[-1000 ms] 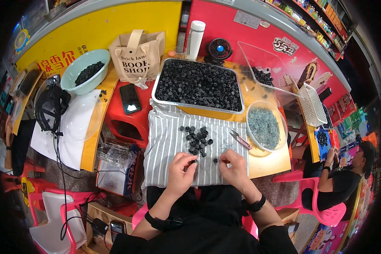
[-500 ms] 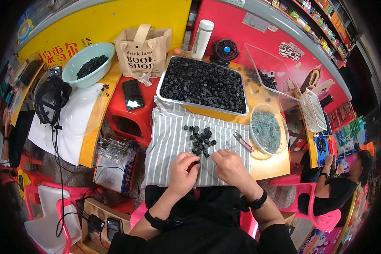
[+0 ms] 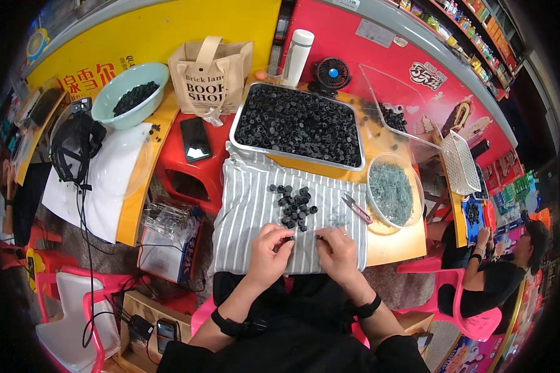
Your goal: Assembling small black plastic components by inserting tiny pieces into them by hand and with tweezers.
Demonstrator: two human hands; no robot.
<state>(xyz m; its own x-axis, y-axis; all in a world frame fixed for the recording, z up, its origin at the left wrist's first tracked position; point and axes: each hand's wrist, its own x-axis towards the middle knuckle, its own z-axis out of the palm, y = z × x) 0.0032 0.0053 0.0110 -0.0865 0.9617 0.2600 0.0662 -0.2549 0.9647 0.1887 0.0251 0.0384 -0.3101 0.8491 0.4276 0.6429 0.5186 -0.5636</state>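
Note:
My left hand (image 3: pixel 269 253) is closed in a pinch on a small black rubber cap (image 3: pixel 285 239), partly hidden by the fingers. To its right, my right hand (image 3: pixel 338 252) is also closed, with a small dark bit at its fingertips that is too small to name. Both hands are above the near part of a grey-and-white striped cloth (image 3: pixel 246 211). Just beyond them lies a loose pile of black rubber caps (image 3: pixel 297 202). Small snips (image 3: pixel 357 208) with pinkish handles rest on the cloth beyond my right hand, close to some faint wispy scraps (image 3: pixel 337 219).
A metal tray (image 3: pixel 235 133) full of black caps stands at the back. On the right is a clear round tub (image 3: pixel 422 198) of greenish-grey scraps. Around them are a phone (image 3: pixel 195 140), a tote bag (image 3: pixel 208 78), a white bottle (image 3: pixel 298 57) and a small fan (image 3: pixel 331 76). Another person (image 3: pixel 488 280) sits at right.
My right hand has drawn back toward me and turned, uncovering the wispy scraps on the cloth. My left hand stays nearly still with its cap.

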